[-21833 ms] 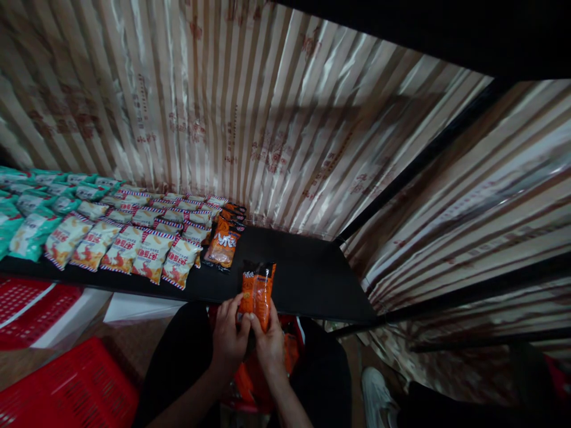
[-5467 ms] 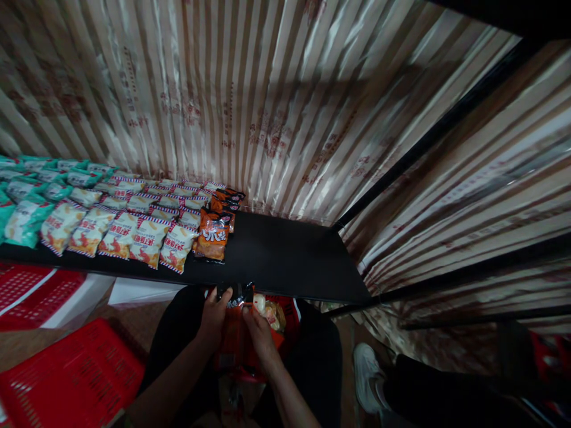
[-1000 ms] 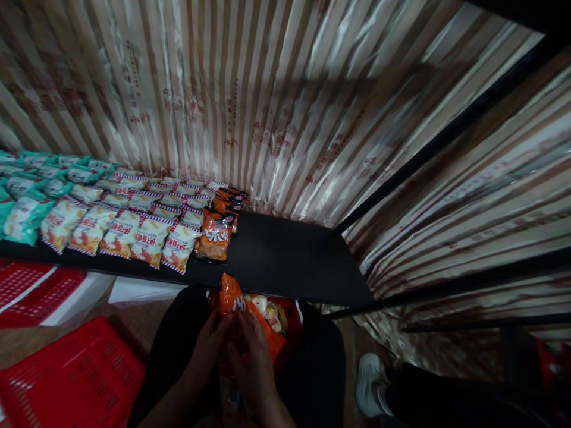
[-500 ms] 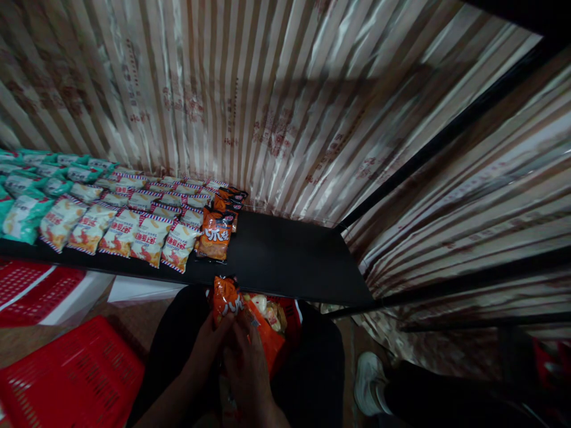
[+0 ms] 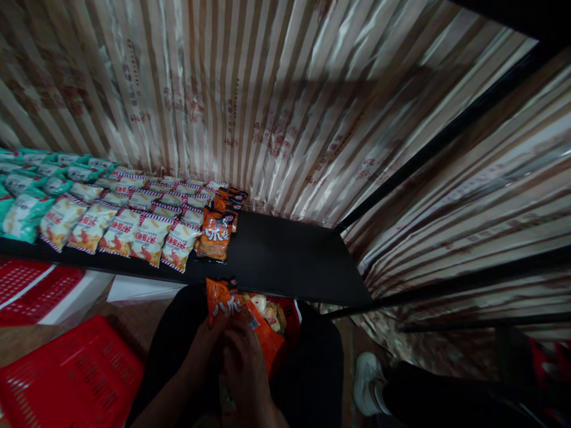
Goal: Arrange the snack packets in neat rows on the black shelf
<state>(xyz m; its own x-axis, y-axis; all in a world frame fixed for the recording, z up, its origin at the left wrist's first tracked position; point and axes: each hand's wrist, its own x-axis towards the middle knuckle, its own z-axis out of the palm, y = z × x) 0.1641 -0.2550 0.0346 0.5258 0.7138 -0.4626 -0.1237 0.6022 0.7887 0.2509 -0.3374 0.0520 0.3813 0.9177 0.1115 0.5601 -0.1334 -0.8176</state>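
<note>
Both my hands are low at the bottom centre, over my lap. My left hand [image 5: 206, 349] grips an orange snack packet [image 5: 222, 299] by its lower edge, holding it upright just below the black shelf's [image 5: 285, 255] front edge. My right hand [image 5: 244, 368] is curled beside it, over more orange packets [image 5: 264, 339] in a red container [image 5: 289, 309] between my knees; what its fingers hold is hidden. On the shelf, orange packets [image 5: 215, 227] lie in a column beside rows of white-and-red packets [image 5: 147, 238] and teal packets [image 5: 27, 202].
Red plastic baskets [image 5: 75, 380] stand on the floor at lower left. Striped shiny wrapping lines the wall behind the shelf [image 5: 267, 107] and to the right. Another person's white shoe [image 5: 368, 380] and dark leg are at lower right.
The orange packet in my left hand has come up a little and turned its printed face toward me. My right hand stays low over the container.
</note>
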